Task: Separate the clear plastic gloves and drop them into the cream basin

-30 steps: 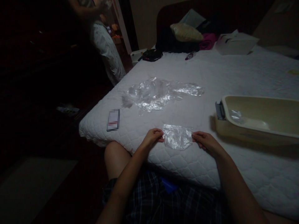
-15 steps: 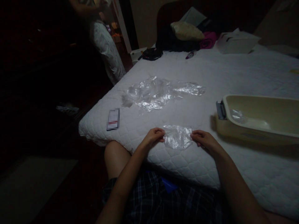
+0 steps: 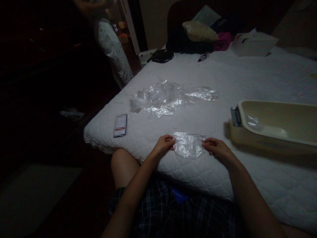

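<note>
A small clear plastic bag is stretched flat between my hands, low over the near edge of the white quilted bed. My left hand pinches its left side between thumb and fingers. On the opposite side, my right hand grips the bag's right edge the same way. Beyond them, a spread of crumpled clear plastic bags lies on the bed. To the right stands a cream plastic bin with a grey latch, and a piece of clear plastic rests inside it.
A phone-like item, blurred out, lies near the bed's left corner. At the back are a black bag, a pillow, a pink roll and a white box. Another person in pale trousers stands at the far left.
The small bag looks slightly flatter and more taut along its top edge. Both hands keep their hold in nearly the same place, and the view has shifted slightly.
</note>
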### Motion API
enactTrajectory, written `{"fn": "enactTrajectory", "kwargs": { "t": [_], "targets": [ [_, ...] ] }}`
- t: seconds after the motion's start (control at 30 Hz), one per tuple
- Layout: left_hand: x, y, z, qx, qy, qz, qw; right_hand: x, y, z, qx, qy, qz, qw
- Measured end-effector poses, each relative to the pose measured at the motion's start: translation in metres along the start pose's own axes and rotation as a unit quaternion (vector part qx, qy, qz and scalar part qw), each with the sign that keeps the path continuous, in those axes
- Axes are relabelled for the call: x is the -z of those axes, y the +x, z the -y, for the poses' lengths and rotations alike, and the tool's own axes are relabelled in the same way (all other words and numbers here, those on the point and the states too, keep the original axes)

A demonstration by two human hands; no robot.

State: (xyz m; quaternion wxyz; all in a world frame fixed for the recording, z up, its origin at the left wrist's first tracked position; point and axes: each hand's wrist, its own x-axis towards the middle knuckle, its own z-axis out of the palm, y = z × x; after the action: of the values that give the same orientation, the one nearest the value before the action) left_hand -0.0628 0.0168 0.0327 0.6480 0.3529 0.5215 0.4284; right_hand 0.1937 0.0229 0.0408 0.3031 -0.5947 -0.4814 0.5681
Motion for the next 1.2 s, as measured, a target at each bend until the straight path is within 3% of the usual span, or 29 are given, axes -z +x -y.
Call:
{"fn": "enactTrajectory", "kwargs": {
  "t": [0.33,0.8,1.2],
  "targets": [
    [0.003,-0.003,-0.005,0.021,-0.042,0.034,0.998,-0.002,-0.004,0.004,0.012,0.002,-0.005,1.000],
    [0.000,-0.004,0.000,-0.024,-0.026,0.018,0.999,0.000,-0.006,-0.002,0.058,-0.012,-0.010,0.998],
    [-0.001,-0.005,0.002,-0.023,-0.015,-0.017,0.999,-0.003,-0.006,-0.010,0.120,-0.017,-0.068,0.990]
  ]
}}
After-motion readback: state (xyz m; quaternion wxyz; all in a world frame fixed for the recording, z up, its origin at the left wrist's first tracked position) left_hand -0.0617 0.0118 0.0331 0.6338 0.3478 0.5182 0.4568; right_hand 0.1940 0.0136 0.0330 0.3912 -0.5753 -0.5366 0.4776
